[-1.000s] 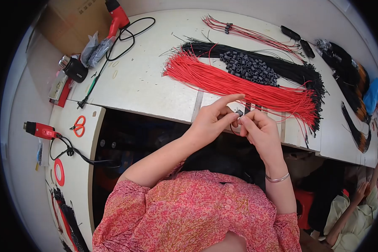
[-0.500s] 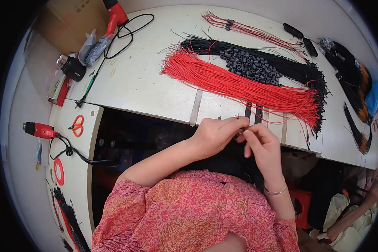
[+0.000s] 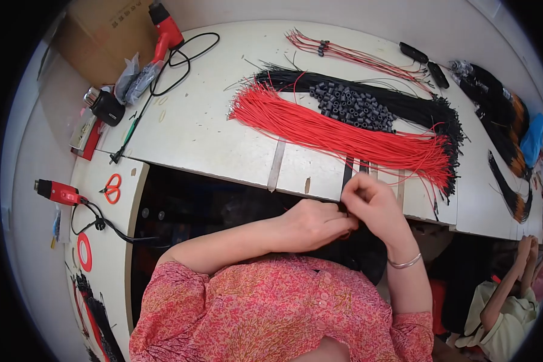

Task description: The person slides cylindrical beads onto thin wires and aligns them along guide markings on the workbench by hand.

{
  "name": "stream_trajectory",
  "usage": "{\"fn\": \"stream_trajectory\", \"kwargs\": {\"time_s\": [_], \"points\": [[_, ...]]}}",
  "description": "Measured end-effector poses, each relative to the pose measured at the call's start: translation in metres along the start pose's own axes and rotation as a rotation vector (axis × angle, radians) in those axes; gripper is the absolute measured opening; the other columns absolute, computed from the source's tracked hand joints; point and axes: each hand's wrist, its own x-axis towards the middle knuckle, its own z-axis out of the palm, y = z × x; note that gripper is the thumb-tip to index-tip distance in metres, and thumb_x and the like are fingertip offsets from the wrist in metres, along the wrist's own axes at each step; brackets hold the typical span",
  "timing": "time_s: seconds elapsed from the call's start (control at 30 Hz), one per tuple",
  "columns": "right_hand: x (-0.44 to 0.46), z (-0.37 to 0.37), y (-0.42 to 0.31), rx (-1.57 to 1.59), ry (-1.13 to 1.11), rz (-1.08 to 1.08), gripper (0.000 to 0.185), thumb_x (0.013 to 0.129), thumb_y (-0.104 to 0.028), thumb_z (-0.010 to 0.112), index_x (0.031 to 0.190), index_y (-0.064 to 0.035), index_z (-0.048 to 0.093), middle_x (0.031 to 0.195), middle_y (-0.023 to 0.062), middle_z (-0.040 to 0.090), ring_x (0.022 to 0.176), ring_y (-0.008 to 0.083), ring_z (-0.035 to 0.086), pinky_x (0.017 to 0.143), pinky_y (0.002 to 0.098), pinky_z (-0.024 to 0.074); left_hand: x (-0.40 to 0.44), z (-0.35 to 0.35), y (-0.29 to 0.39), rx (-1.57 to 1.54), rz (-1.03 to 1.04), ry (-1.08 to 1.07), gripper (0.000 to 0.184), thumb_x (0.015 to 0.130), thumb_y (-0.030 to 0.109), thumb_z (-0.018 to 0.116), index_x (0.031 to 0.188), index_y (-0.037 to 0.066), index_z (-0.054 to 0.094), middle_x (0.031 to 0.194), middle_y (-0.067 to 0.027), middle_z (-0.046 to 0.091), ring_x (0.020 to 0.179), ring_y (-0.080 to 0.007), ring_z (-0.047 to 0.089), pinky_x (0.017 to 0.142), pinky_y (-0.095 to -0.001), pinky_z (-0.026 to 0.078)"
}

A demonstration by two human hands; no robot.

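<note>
My left hand [image 3: 317, 224] is closed in front of my chest, just below the table's front edge, with its fingertips pinched. Something small, dark and reddish shows at those fingertips, too little of it to name. Higher and to the right, close against the left fingertips, my right hand [image 3: 375, 205] is curled with thumb and fingers pressed together; whatever it pinches is hidden. Beyond the hands lies a thick bundle of red wires [image 3: 338, 137], with a bundle of black wires [image 3: 413, 102] behind it. A heap of short black tubes [image 3: 353, 107] rests between the two bundles.
Red heat guns [image 3: 168, 33] [image 3: 57, 192] lie at the back left and left. Orange scissors [image 3: 111, 188] and a red tape roll [image 3: 85, 252] are on the left side table. More wires [image 3: 362, 54] lie at the back. Another person's arm [image 3: 501, 295] is at lower right.
My left hand has moved down toward my chest, away from the table edge. My right hand has turned and now sits higher than the left. The other person's hands have been raised.
</note>
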Motion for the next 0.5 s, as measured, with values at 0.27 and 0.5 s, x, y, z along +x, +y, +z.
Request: {"fn": "stream_trajectory", "kwargs": {"time_s": [0.27,0.5], "points": [[0.023,0.020,-0.017,0.517,0.560,-0.360,0.007,0.097,-0.002,0.057,0.102,-0.0004,0.062,0.072,0.0032,0.057,0.063,0.0105,0.052,0.056,0.0204,0.0414,0.024,-0.008,0.036,-0.685,-0.762,0.373,0.017,0.101,0.010,0.056,0.111,0.002,0.066,0.096,-0.0062,0.073,0.077,-0.0121,0.066,0.072,-0.0205,0.050],[0.006,0.039,-0.039,-0.082,0.649,-0.588,0.011,0.101,-0.006,0.055,0.106,-0.0016,0.063,0.081,0.0078,0.059,0.062,0.0088,0.049,0.053,0.0219,0.0390,0.024,-0.015,0.023,-1.165,-0.686,0.335,0.027,0.105,0.019,0.048,0.112,0.001,0.066,0.124,-0.0155,0.069,0.103,-0.0178,0.067,0.087,-0.0262,0.049]]}}
